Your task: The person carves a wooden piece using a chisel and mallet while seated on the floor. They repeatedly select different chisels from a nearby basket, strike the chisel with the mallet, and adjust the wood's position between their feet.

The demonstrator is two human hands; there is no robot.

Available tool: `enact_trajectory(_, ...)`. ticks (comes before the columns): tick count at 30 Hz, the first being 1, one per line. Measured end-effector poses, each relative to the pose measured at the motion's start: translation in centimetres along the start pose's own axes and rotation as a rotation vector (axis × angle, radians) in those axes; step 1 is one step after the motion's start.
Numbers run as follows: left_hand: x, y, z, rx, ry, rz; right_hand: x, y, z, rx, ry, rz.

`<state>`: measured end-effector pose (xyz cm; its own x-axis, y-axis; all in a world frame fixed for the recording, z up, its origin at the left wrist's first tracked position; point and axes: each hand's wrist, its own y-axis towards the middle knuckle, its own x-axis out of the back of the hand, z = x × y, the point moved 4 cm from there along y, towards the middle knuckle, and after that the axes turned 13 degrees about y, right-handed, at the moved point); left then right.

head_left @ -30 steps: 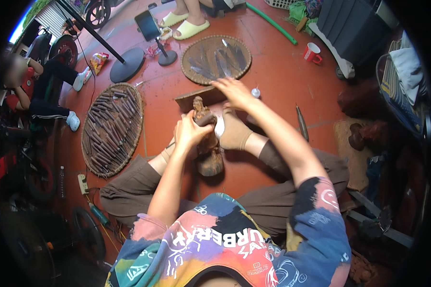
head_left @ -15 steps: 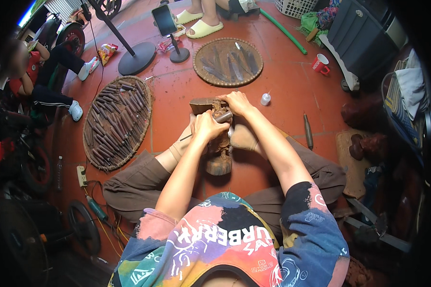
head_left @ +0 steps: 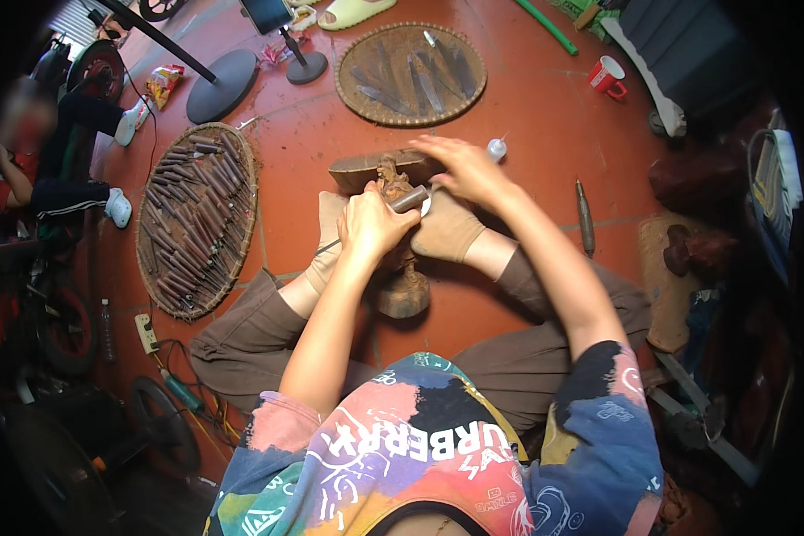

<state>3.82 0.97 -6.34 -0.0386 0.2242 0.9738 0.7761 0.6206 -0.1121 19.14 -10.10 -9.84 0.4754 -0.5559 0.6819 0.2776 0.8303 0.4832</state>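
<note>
A brown wood carving (head_left: 404, 295) lies lengthwise between my feet, its flat wide end away from me and a rounded end nearer. My left hand (head_left: 371, 221) is closed over its middle, wrapped round a wooden-handled carving chisel (head_left: 410, 198). The handle sticks out to the right of the fist, and a thin dark shaft shows on the left. My right hand (head_left: 472, 170) is open, fingers stretched toward the right end of the carving's flat part; whether they touch it I cannot tell. My socked foot (head_left: 447, 228) rests against the carving's right side.
A round woven tray (head_left: 196, 223) of many wooden-handled tools lies left; another tray (head_left: 411, 76) holds flat dark blades ahead. Right are a small white bottle (head_left: 497, 149), a pointed tool (head_left: 585, 219) and a red mug (head_left: 607, 78). A phone stand (head_left: 306, 67) stands ahead; another person sits far left.
My right hand has lifted and opened its fingers at the carving's far end. That flat end has turned to show wider. My left hand keeps the chisel. The whole view has shifted somewhat.
</note>
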Motion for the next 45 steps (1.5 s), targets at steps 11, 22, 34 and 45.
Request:
enact_trajectory(11,6.7,-3.1,-0.3,-0.238,0.049,0.087,5.7,-16.0,-2.9,-0.763,-0.312,0.703)
enact_trajectory(22,7.2,-6.8,-6.5,-1.105,-0.754,0.574,18.0,-15.5,2.0,-0.735,-0.037,0.129)
enact_trajectory(34,5.3,-4.5,-7.0,-1.295,-0.925,0.094,20.1,-10.8,13.6,-0.169,-0.176,-0.257)
enact_trajectory(45,3.1,-4.2,-4.2,-1.353,-0.996,-0.070,13.8,-7.9,15.9,-0.233,-0.014,-0.002)
